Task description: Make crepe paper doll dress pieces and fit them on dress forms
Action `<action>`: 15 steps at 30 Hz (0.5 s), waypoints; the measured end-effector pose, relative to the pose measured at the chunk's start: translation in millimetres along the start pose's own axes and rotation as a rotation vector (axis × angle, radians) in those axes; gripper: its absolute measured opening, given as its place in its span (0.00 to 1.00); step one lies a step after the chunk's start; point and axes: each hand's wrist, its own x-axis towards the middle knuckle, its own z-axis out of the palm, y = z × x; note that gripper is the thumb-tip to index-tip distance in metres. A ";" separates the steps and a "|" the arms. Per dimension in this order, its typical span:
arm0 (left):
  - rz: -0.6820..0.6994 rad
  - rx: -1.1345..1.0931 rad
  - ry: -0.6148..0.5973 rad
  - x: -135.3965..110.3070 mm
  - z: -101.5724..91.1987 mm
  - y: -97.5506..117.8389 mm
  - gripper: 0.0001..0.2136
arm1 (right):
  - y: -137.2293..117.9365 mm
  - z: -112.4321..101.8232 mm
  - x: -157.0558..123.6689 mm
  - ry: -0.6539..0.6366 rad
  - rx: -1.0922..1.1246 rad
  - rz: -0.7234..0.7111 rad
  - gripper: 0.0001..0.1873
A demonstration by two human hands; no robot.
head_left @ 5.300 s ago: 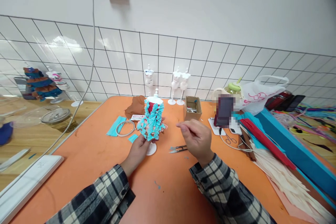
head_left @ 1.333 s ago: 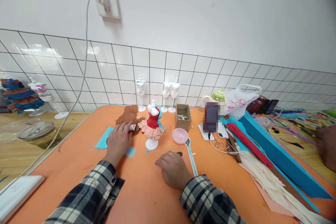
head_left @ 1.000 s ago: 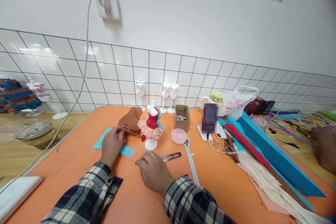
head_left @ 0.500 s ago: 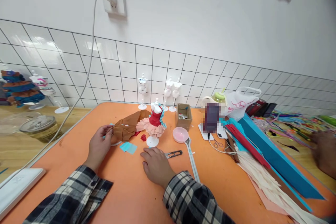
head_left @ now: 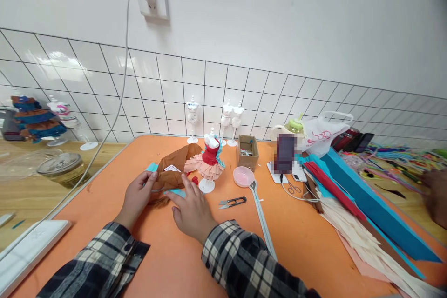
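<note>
Brown cloth (head_left: 170, 179) is lying creased on table (head_left: 167, 260), just L of dressed form (head_left: 210, 156). L hand (head_left: 135, 199) is pinching cloth's L edge betw. thumb & fingers. R hand (head_left: 193, 210) is holding its fingers spread over cloth's near edge and blue piece (head_left: 179, 193); contact can't be confirmed. White card (head_left: 172, 168) is showing amid cloth's folds.

Done, as judged: form is wearing red bodice, peach ruffled skirt, blue frill; it's looking nearly complete. Not done: cloth is lying loose, seemingly unattached; blue piece likewise.

Snips (head_left: 233, 202) are lying untouched, nr form's base. Pink dish (head_left: 243, 177) is sitting R of form, box (head_left: 247, 162) just behind dish. Rear forms (head_left: 192, 114) are standing w/o garments, nr tiled wall (head_left: 167, 84). Far R, another person's hand (head_left: 436, 195) is showing, blurred.
</note>
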 end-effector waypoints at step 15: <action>-0.053 0.042 0.043 3.4 -7.0 -2.4 0.19 | 30.4 19.1 10.5 0.200 0.693 0.095 0.26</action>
